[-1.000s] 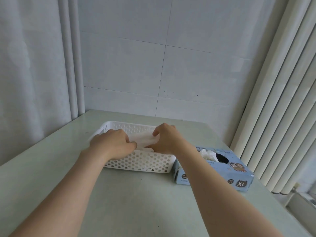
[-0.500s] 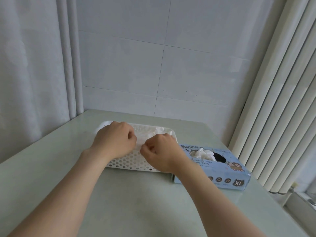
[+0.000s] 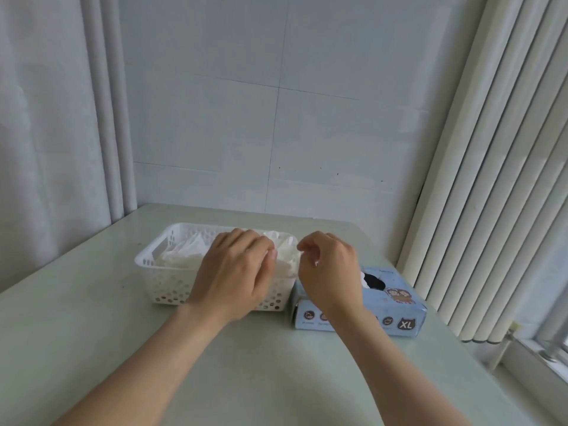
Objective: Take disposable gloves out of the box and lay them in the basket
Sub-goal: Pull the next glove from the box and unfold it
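**Mia:** What is closest to us?

**Ben:** The pale desk [image 3: 92,348], with two bare arms reaching over it to the basket [image 3: 159,281].

**Mia:** What is the left grip [image 3: 236,272] doing?

**Ben:** It is over the right part of the basket, with its fingers bent down onto the gloves [image 3: 184,256]. I only see the back of the hand, so I cannot tell if it pinches one or just touches it.

**Mia:** And the right grip [image 3: 329,265]?

**Ben:** It hangs in the air just right of the basket. Its fingers are loosely curled and hold nothing.

**Mia:** Where are the gloves?

**Ben:** Some lie in a white, crinkly heap inside the basket. The rest are in the blue box [image 3: 396,305], which sits just right of the basket. A bit of white shows at the hole [image 3: 375,281] on top.

**Mia:** How will a glove feel?

**Ben:** I think very light, thin and floppy. It will not break, but it may cling to the next one, so two could come out together.

**Mia:** Where should you take it?

**Ben:** Pinch the white bit at the hole and pull slowly. The box looks light too, so it might lift up.

**Mia:** What is behind the basket?

**Ben:** A white wall [image 3: 276,118]. A curtain [image 3: 46,133] hangs far to the left and blinds [image 3: 491,179] far to the right.
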Demonstrator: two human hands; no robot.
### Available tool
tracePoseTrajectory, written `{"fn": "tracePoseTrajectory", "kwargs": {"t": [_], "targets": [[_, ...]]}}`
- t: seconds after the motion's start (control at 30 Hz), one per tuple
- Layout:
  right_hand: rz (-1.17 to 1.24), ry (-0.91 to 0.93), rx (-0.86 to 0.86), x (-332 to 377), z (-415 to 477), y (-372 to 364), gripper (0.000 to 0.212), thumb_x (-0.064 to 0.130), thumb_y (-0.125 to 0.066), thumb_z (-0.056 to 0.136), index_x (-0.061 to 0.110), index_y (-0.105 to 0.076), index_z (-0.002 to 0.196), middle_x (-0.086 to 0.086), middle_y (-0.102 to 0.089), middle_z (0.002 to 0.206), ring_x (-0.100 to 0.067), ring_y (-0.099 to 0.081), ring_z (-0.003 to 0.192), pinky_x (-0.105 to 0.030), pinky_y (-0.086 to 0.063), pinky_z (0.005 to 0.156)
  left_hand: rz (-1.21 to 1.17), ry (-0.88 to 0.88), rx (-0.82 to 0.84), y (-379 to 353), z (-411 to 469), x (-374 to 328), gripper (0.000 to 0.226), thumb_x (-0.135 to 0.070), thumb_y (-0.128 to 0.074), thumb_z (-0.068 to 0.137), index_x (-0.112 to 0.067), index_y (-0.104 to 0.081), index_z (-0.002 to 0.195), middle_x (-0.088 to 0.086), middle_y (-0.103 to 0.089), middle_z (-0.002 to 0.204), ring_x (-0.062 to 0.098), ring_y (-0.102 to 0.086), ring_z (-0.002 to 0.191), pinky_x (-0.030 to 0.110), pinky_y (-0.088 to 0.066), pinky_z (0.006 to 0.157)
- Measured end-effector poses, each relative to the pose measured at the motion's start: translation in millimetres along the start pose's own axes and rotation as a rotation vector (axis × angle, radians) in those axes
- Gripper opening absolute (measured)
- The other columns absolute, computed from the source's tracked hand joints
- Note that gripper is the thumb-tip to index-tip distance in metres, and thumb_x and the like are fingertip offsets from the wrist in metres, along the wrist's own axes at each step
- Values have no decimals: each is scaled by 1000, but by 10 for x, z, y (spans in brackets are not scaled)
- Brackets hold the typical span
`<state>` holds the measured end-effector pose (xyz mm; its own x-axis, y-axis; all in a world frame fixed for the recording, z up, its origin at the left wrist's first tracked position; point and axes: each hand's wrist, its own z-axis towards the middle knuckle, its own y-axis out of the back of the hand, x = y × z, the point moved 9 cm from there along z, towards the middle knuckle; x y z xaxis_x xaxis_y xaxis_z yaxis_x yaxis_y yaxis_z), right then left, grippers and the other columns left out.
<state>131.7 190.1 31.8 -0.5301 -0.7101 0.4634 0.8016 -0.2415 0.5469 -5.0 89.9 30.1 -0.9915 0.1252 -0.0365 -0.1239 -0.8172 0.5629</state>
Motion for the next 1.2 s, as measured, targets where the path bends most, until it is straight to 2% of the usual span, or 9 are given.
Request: {"fn": "tracePoseTrajectory", "kwargs": {"t": [0.13,0.3,0.5,0.57,0.73,0.87,0.97,1.07,1.2], "targets": [[-117,-163,90,-444,-62,157,27,7,-59,90,22,-73,107,4,-70,97,-14,-64,83,-38,-59,70,-81,-145,33,-158,-34,-361,23,-22,-51,103,-15,-69,91,-3,-64,94,20,-57,94,38,-47,90],[-220,-246,67,-768,-227,376,37,19,-64,82,26,-68,119,3,-59,106,-22,-56,102,-39,-50,89,-125,-184,109,-416,-83,-686,21,-24,-52,102,-17,-71,97,-5,-67,101,19,-60,103,34,-42,103],[-189,-319,87,-960,-268,358,15,25,-63,89,22,-74,99,6,-69,84,-20,-68,70,-38,-59,66,33,-128,213,-678,-184,-728,35,-36,-47,101,-18,-72,117,-4,-71,120,23,-57,126,43,-36,117],[-209,-286,79,-964,-246,342,14,20,-64,91,19,-78,94,4,-72,82,-20,-67,70,-39,-59,65,85,-117,261,-732,-211,-745,39,-40,-45,102,-19,-71,122,-4,-70,121,26,-54,130,47,-35,117],[-165,-211,-12,-916,-208,414,17,23,-65,98,23,-81,103,-1,-70,95,-17,-64,77,-28,-45,66,179,-99,333,-813,-246,-818,52,-51,-40,102,-23,-59,143,4,-65,124,36,-48,136,56,-34,114],[-50,-179,-139,-862,-211,541,11,23,-73,92,27,-82,95,3,-68,95,-12,-63,79,-24,-50,73,259,-98,353,-844,-242,-860,57,-55,-38,103,-23,-55,147,8,-61,123,39,-47,134,60,-34,111],[88,-198,-208,-821,-223,615,9,20,-76,88,29,-80,90,7,-69,94,-2,-61,85,-3,-38,78,282,-91,358,-870,-238,-890,59,-57,-38,102,-23,-55,147,10,-60,122,41,-48,133,62,-33,110],[232,-239,-281,-826,-223,680,10,19,-70,92,27,-76,92,13,-72,91,-1,-65,89,-15,-48,79,276,-75,354,-880,-233,-906,59,-58,-39,101,-22,-57,145,10,-61,122,41,-48,133,63,-33,109],[368,-249,-350,-834,-217,746,12,17,-58,104,22,-69,105,11,-72,87,-8,-67,77,-26,-53,67,270,-66,355,-871,-228,-890,56,-58,-37,102,-23,-60,140,9,-62,124,39,-48,135,63,-33,109]]}}
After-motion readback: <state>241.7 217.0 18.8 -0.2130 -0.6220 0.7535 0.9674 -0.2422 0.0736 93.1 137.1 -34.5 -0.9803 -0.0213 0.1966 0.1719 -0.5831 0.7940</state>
